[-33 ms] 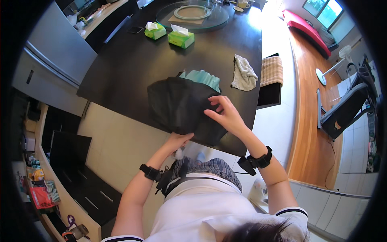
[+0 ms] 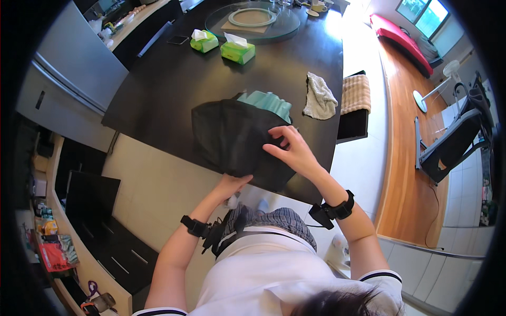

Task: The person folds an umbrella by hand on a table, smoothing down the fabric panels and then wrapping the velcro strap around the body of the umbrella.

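Observation:
A black cloth bag (image 2: pixel 232 134) lies at the near edge of the dark table, part of it hanging over the edge. Out of its far side pokes a pale teal, crinkled piece (image 2: pixel 267 103); its kind I cannot tell. My left hand (image 2: pixel 232 184) holds the bag's near lower edge, its fingers partly hidden beneath the fabric. Over the bag's right side is my right hand (image 2: pixel 292 150), thumb and fingers curved and apart with nothing between them; whether the fingertips touch the cloth is unclear.
On the dark table (image 2: pixel 158 95) are a grey-white rag (image 2: pixel 320 97), two green tissue packs (image 2: pixel 237 51), a phone (image 2: pixel 177 40) and a glass turntable (image 2: pixel 211 23). A chair with a checked cushion (image 2: pixel 356 94) stands against the right side.
My right hand has shifted slightly left over the bag. The teal piece sits a touch further right. My left hand stays at the bag's near edge.

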Demonstrator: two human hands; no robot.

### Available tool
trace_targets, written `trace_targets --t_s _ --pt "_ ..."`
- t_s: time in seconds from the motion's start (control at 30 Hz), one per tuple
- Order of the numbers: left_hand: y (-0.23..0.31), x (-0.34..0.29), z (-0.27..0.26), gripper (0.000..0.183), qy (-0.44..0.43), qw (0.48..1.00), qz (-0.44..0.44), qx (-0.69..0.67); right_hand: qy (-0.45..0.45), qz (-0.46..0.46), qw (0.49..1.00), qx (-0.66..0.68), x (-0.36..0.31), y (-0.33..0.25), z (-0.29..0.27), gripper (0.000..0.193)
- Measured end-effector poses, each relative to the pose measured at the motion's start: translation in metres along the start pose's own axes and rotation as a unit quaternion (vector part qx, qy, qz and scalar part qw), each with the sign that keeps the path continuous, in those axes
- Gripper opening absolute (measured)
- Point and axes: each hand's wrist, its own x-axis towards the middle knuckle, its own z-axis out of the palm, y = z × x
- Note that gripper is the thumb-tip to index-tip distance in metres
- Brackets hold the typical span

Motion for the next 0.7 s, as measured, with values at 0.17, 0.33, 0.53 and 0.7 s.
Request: trace_targets --t_s 0.17,0.33,0.53,0.7 --pt "-0.003 -0.028 -0.024 0.035 0.042 0.978 0.179 0.098 -0.12 0.134 0.965 0.19 -0.007 -0.045 -0.008 0.029" --pt "-0.003 -0.045 -0.054 0.056 -0.088 0.953 0.223 0.186 -0.207 0.108 0.911 0.34 -0.02 -0.095 -0.037 0.022" --pt "-0.02 -0.052 -0.069 0.083 -0.194 0.899 0.158 0.359 -0.216 0.121 0.906 0.342 -0.005 -0.13 -0.016 0.021" --pt "0.037 -0.104 -0.051 0.041 -0.242 0.851 -0.012 0.467 -0.044 0.141 0.946 0.287 -0.002 -0.107 0.011 0.034"
